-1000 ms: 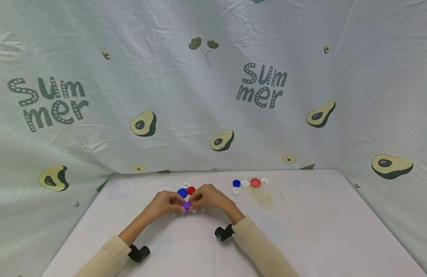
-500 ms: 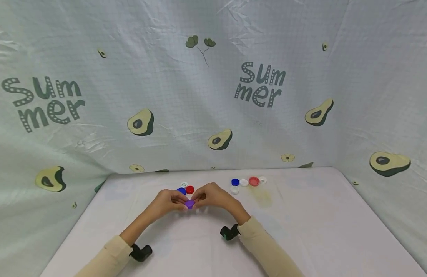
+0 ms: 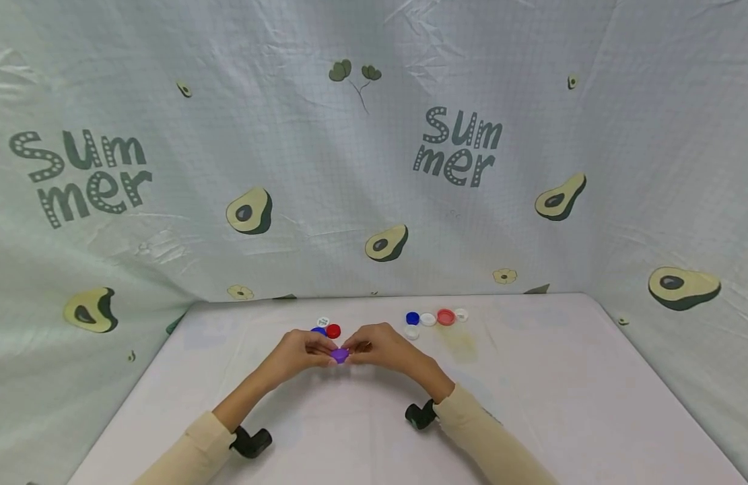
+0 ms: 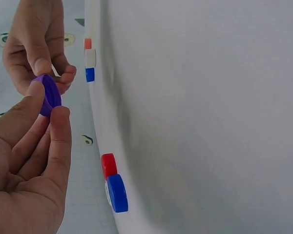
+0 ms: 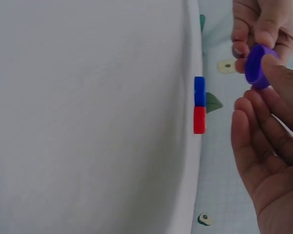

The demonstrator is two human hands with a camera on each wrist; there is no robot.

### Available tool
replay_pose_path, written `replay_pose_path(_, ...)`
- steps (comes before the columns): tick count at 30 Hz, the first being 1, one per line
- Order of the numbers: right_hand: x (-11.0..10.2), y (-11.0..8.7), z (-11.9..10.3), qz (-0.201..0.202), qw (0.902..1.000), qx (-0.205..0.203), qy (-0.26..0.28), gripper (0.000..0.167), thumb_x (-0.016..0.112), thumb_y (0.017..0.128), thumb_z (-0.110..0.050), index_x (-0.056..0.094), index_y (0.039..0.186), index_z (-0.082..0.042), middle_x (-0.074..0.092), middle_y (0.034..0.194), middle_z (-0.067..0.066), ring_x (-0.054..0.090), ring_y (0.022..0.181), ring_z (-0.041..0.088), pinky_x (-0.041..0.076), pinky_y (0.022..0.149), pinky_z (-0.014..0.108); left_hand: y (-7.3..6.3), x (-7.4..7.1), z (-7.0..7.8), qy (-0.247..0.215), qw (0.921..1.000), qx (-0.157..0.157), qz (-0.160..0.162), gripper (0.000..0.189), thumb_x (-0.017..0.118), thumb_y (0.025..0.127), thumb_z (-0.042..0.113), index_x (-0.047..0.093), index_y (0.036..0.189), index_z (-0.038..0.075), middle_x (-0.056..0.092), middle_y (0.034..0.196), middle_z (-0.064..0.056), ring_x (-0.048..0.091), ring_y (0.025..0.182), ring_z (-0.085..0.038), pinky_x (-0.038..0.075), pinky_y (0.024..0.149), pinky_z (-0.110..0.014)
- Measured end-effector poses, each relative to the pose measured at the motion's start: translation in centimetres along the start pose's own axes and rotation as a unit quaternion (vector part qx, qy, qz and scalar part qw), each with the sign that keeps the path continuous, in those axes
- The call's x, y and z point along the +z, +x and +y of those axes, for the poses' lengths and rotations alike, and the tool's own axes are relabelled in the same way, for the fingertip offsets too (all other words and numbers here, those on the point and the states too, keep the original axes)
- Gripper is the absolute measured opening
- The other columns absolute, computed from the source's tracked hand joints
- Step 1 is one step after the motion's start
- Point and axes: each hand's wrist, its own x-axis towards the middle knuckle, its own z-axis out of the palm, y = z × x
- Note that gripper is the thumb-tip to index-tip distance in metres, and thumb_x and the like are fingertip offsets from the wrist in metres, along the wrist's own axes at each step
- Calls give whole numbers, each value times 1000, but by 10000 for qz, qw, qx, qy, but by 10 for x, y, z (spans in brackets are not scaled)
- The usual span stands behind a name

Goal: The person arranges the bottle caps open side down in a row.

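A purple bottle cap is pinched between both hands above the table. My left hand holds its left side by thumb and fingertips; my right hand pinches the right side. The cap stands tilted on edge in the left wrist view, its hollow inside showing. In the right wrist view my right thumb lies against the cap, with the fingers on its other side. Just behind the left hand are a red cap, a white cap with markings and a partly hidden blue cap.
Farther right on the white-covered table lies another group: a blue cap, a larger red cap and several white caps. A printed cloth hangs behind and at both sides.
Both hands have shifted a little to the right with the purple cap between them, and its tilt has changed. The caps on the table keep their places.
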Motion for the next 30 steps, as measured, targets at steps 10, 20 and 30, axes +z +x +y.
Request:
replay_pose_path(10, -7, -18, 8, 253, 9993, -223, 147, 29, 76, 93, -20, 73, 121, -11, 73, 110, -2, 67, 93, 3, 56, 83, 18, 6, 10, 10, -306, 9995, 70, -79, 27, 79, 89, 13, 72, 110, -3, 75, 101, -12, 72, 93, -21, 60, 81, -25)
replay_pose_path(20, -13, -26, 9, 549, 9963, -540, 383, 23, 76, 93, -16, 74, 115, -12, 73, 112, -1, 69, 98, 10, 58, 85, 23, 13, 17, 11, -319, 9994, 92, -69, 25, 77, 91, 15, 74, 110, -1, 76, 100, -10, 73, 91, -19, 60, 81, -27)
replay_pose_path(30, -12, -31, 10, 980, 9893, -939, 539, 17, 75, 93, -10, 73, 110, -11, 73, 108, 1, 69, 97, 10, 58, 86, 24, 15, 23, 14, -504, 9987, 23, 35, 25, 75, 94, 18, 72, 112, 0, 75, 100, -10, 72, 95, -37, 59, 86, -46)
